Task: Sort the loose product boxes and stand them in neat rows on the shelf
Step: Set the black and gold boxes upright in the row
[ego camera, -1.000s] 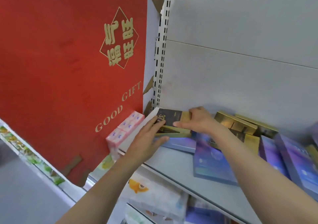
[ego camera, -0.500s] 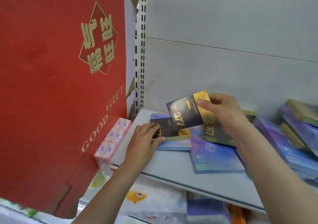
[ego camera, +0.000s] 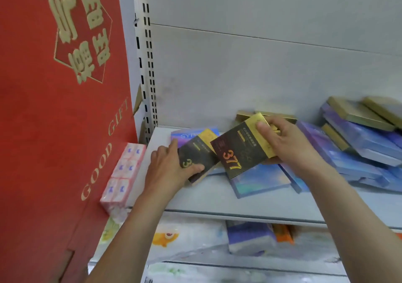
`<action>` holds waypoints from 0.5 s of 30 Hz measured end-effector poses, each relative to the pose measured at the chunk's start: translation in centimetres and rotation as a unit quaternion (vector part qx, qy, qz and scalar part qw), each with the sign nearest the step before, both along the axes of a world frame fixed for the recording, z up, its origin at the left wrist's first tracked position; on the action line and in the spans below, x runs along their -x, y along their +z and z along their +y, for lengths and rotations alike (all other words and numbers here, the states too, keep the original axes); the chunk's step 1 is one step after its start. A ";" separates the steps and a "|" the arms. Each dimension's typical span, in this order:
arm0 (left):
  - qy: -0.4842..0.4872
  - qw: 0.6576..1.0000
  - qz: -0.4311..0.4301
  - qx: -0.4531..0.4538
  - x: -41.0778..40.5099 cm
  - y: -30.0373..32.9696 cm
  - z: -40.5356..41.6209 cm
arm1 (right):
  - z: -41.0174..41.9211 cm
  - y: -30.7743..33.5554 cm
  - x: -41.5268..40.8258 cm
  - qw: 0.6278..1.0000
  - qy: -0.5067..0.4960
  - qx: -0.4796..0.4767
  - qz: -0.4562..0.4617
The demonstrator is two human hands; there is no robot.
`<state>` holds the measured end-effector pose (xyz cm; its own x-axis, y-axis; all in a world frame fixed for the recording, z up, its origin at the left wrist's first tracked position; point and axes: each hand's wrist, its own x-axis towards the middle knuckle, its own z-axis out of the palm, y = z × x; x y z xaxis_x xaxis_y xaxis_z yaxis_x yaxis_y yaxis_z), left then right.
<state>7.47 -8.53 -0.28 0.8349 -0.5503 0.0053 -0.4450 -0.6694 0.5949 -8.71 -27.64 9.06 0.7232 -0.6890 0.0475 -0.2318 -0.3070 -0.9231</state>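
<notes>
Both hands are gripping flat black-and-gold cardboard boxes printed "377".
Left hand (ego camera: 167, 171) is clamping one black-and-gold box (ego camera: 199, 156); right hand (ego camera: 285, 143) is pinching the second "377" box (ego camera: 239, 147) by its gold end.

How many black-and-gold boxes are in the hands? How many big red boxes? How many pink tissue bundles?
Black-and-gold boxes: 2
Big red gift box: 1
Pink tissue bundle: 1
Total: 4
</notes>
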 end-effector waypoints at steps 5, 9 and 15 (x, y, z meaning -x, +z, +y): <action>0.026 0.994 -0.079 0.069 2.3 1.0 0.9 | -0.2 -0.7 2.6 1.000 -0.022 -0.015 0.002; 0.086 0.975 -0.007 0.204 5.4 2.1 -0.1 | -1.9 -0.2 6.4 0.997 -0.014 -0.074 0.021; 0.034 0.900 0.169 0.401 13.5 3.3 -5.9 | -6.2 0.2 15.8 0.993 -0.038 -0.111 -0.002</action>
